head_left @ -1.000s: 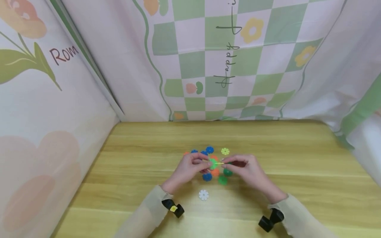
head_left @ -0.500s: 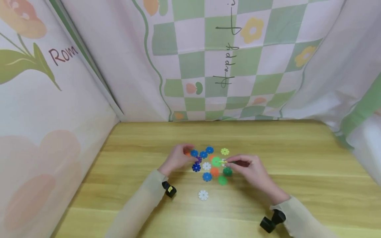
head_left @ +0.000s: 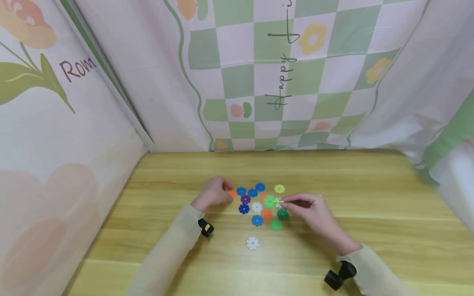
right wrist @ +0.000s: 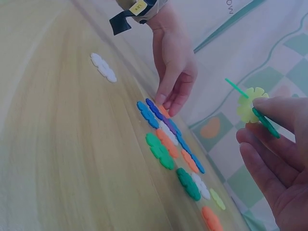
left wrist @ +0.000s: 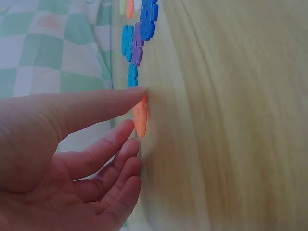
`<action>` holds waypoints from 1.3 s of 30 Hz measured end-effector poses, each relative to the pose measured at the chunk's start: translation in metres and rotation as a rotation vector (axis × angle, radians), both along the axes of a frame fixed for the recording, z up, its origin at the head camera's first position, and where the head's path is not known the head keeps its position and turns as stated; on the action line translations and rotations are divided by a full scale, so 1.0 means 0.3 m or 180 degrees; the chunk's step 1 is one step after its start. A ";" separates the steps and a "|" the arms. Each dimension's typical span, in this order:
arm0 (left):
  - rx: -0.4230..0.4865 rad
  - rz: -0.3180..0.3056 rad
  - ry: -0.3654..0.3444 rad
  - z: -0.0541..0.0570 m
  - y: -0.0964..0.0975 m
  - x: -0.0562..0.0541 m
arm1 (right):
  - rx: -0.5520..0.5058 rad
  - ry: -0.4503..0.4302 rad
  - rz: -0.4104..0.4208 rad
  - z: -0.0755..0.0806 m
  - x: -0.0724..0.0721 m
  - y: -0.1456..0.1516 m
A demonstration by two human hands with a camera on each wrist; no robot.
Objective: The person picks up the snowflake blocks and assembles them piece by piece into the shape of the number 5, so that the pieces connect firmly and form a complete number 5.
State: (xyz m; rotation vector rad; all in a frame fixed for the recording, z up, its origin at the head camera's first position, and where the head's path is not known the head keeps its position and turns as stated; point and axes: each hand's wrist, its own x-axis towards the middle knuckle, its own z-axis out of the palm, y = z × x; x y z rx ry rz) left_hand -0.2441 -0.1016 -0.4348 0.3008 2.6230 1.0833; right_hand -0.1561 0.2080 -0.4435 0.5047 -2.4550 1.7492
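Note:
My right hand point(head_left: 305, 205) pinches a small joined piece of flower-shaped plastic discs above the table. In the right wrist view its yellow disc point(right wrist: 244, 111) faces the camera, with a light green disc point(right wrist: 236, 88) edge-on at one side and a dark green disc point(right wrist: 266, 123) at the fingers. On the left, my left hand point(head_left: 214, 193) is low at an orange disc point(left wrist: 140, 118) lying flat on the wood. The thumb overlaps that disc's far end in the left wrist view, and the index fingertip is beside its near end, the fingers loosely bent.
Several loose discs lie between the hands, among them a purple one point(head_left: 245, 199), a dark blue one point(head_left: 244, 209) and a green one point(head_left: 276, 224). A white disc point(head_left: 253, 243) lies apart, nearer the front. A patterned curtain point(head_left: 274, 82) hangs behind the wooden table point(head_left: 177, 168).
My left hand has let go of the joined discs and moved left to the orange disc, uncovering the purple, dark blue and white discs. My right hand keeps the joined piece, nearly still.

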 end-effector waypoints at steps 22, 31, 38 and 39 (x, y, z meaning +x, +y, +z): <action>0.0350 -0.0009 0.0118 -0.045 -0.017 0.040 | -0.0010 -0.0073 -0.0028 -0.002 0.007 -0.003; 0.0587 -0.0189 0.0273 -0.045 -0.027 0.074 | -0.0022 -0.0067 -0.0021 -0.006 0.006 -0.007; 0.0740 -0.0187 0.0445 -0.036 -0.009 0.101 | -0.0032 -0.0063 -0.0026 -0.002 0.006 -0.011; 0.0756 -0.0182 0.0469 -0.034 -0.005 0.104 | -0.0024 -0.0061 -0.0025 -0.001 0.006 -0.011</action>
